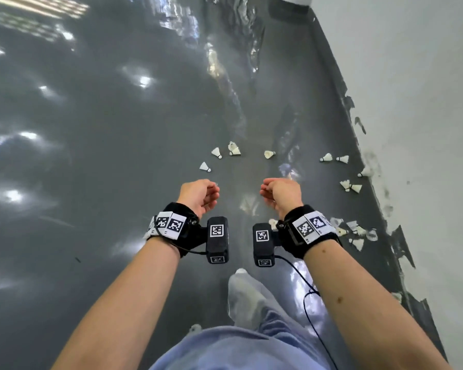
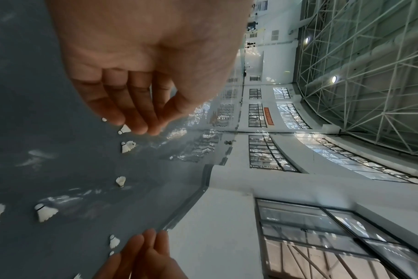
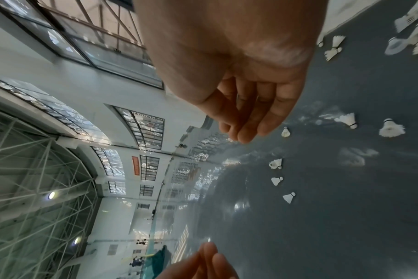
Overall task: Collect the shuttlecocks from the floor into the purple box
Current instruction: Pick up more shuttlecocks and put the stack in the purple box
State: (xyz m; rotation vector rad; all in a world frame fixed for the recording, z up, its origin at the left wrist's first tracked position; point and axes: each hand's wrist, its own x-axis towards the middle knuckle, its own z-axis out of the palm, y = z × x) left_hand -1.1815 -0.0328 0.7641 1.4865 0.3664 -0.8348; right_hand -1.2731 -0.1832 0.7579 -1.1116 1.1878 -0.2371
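Several white shuttlecocks lie on the glossy grey floor ahead of me: one nearest my left hand (image 1: 205, 166), a pair beyond it (image 1: 234, 149), one in the middle (image 1: 269, 154), more toward the wall (image 1: 326, 157) and a cluster at the right (image 1: 357, 232). My left hand (image 1: 206, 194) and right hand (image 1: 271, 193) hang side by side above the floor, fingers loosely curled, holding nothing. The left wrist view shows my relaxed left hand (image 2: 141, 120) over a shuttlecock (image 2: 128, 146). In the right wrist view my empty right hand (image 3: 246, 128) has shuttlecocks (image 3: 276, 163) beyond it. No purple box is in view.
A white wall (image 1: 412, 102) with a dark, chipped skirting strip runs along the right side. My leg and shoe (image 1: 246, 292) stand below the hands, and a thin black cable (image 1: 309, 297) hangs from the right wrist. Open grey floor stretches left.
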